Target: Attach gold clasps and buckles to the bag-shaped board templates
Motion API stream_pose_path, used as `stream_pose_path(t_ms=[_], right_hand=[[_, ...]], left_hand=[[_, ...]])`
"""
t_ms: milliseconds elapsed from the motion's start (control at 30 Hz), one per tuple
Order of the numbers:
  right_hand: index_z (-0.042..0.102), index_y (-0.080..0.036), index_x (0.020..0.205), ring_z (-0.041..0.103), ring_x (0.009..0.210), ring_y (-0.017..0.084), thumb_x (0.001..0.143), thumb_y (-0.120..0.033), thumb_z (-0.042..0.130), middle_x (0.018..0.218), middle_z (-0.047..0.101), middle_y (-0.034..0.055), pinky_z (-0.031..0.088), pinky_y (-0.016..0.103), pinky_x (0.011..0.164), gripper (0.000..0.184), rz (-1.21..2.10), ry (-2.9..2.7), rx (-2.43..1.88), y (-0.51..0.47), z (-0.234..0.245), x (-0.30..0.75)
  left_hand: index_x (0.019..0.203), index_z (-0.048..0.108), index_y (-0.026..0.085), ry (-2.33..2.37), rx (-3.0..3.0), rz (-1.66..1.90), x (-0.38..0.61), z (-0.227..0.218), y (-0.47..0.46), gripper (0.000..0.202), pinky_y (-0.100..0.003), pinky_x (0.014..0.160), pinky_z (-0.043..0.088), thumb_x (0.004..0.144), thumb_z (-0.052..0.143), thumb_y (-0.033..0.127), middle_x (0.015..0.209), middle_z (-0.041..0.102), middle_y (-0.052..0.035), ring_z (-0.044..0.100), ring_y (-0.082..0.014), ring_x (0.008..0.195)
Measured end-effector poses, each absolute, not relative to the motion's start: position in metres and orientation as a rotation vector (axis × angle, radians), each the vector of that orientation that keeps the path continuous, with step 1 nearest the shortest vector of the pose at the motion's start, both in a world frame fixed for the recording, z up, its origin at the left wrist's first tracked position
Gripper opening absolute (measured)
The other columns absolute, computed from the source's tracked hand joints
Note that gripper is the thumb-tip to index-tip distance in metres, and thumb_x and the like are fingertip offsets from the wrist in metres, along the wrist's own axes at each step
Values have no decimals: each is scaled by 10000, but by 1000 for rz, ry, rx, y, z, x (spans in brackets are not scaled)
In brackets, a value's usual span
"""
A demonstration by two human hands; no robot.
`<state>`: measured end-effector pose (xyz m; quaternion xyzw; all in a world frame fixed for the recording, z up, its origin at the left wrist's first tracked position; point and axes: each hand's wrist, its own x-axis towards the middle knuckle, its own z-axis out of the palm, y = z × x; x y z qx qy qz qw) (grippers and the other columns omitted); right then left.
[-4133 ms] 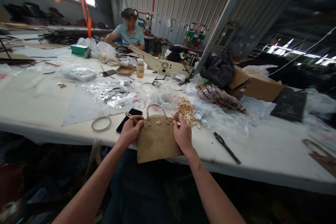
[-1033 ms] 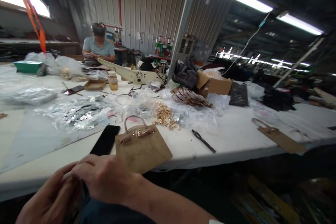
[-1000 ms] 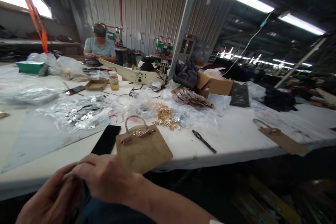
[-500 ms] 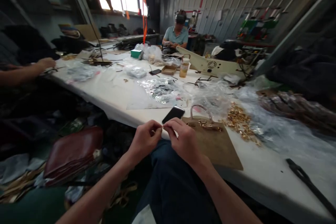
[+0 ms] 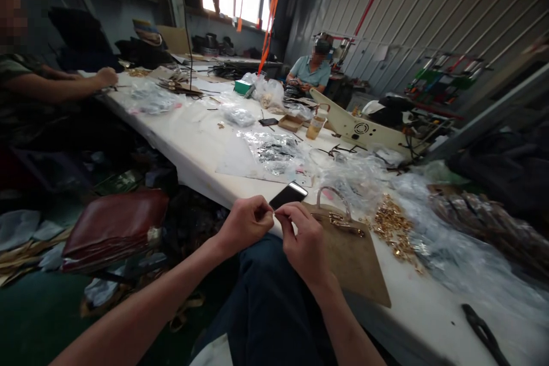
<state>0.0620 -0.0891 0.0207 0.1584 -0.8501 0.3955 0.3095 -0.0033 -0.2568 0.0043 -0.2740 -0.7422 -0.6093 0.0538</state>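
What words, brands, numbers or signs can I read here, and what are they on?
None can be read.
Pale sheet on the wall: too small and blurred to read.
Jar: no legible label.
Dark phone: no legible text.
Gold-coloured fittings on the brown panel: any marks are too small to read.

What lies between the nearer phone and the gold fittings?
The brown bag piece lies between the phone and the gold fittings, as the head view shows.

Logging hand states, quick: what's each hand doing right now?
Left hand: closed in a pinch; anything held is too small to tell.
Right hand: also pinching; its hold cannot be told.
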Motion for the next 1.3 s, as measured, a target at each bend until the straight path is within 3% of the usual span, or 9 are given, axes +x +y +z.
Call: stream_pose_path(t_ms=[267, 433, 567, 667, 767, 900, 1000, 1167, 1300], right_hand=[[723, -222, 1095, 700, 1021, 269, 1174, -207, 609, 1085, 715, 70, 560, 380, 943, 139, 1017, -2007, 189, -62, 29, 86], [750, -220, 1145, 718, 1058, 297, 1153, -285, 596, 1139, 747, 90, 590, 417, 958, 167, 982, -2191, -41, -15, -10, 113], [720, -215, 1249, 706, 1149, 340, 1110, -287, 558, 1246, 738, 126, 595, 507, 1021, 226, 814, -2287, -303, 19, -46, 133], [700, -224, 1191, 634, 1344, 376, 1069, -258, 534, 1371, 701, 155, 534, 602, 1162, 209, 689, -2384, -310, 42, -52, 136], [673, -232, 1121, 544, 1482, 380, 1064, -256, 502, 1445, 663, 164, 463, 642, 1251, 182, 700, -2469, -245, 63, -45, 130], [640, -258, 1420, 574, 1474, 317, 1068, -263, 499, 1709, 451, 98, 479, 541, 1282, 380, 948, -2404, -154, 81, -36, 119], [579, -297, 1587, 692, 1313, 270, 1024, -269, 562, 1795, 306, 68, 549, 466, 1226, 564, 1165, -2295, -143, 89, -37, 111], [760, -233, 1309, 703, 1301, 318, 878, -349, 721, 1509, 658, 101, 583, 476, 1186, 448, 1735, -2013, -205, 98, -47, 93], [820, -215, 1177, 704, 1284, 345, 795, -377, 771, 1308, 765, 98, 525, 526, 1248, 418, 1836, -1925, -300, 103, -53, 86]], left_hand=[[862, 727, 176, -2290, -423, -1942, -40, 1, -280, 222, -239, 509, 391, 901, 698, 393, 621, 631, 13, 547, -146, 518], [1327, 796, 234, -2583, -790, -1270, -80, -15, -295, 415, -318, 803, 523, 1034, 582, 434, 921, 810, -38, 750, -244, 833], [1741, 446, 223, -2768, -964, -952, -116, -34, -283, 731, -361, 842, 517, 1036, 499, 410, 961, 820, -33, 771, -306, 917], [1624, 557, 131, -2739, -1019, -795, -138, -51, -273, 642, -437, 985, 520, 1055, 436, 401, 1156, 822, -127, 762, -354, 1126], [1325, 735, 188, -2652, -1106, -643, -148, -63, -267, 433, -517, 1146, 458, 1054, 441, 353, 1392, 762, -153, 683, -374, 1349], [1280, 737, 171, -2481, -1181, -611, -134, -56, -257, 373, -606, 1157, 460, 1059, 452, 267, 1417, 719, -187, 642, -415, 1364], [1339, 707, 167, -2308, -1301, -755, -101, -33, -233, 370, -571, 1150, 509, 1095, 430, 193, 1418, 700, -183, 627, -379, 1366], [1349, 711, 200, -2144, -1709, -955, -37, -9, -165, 414, -466, 1192, 550, 1070, 437, 64, 1427, 721, -130, 661, -276, 1356], [1421, 691, 177, -2167, -1877, -705, -15, -17, -121, 381, -471, 1303, 475, 1089, 512, 118, 1519, 699, -130, 624, -278, 1463]])
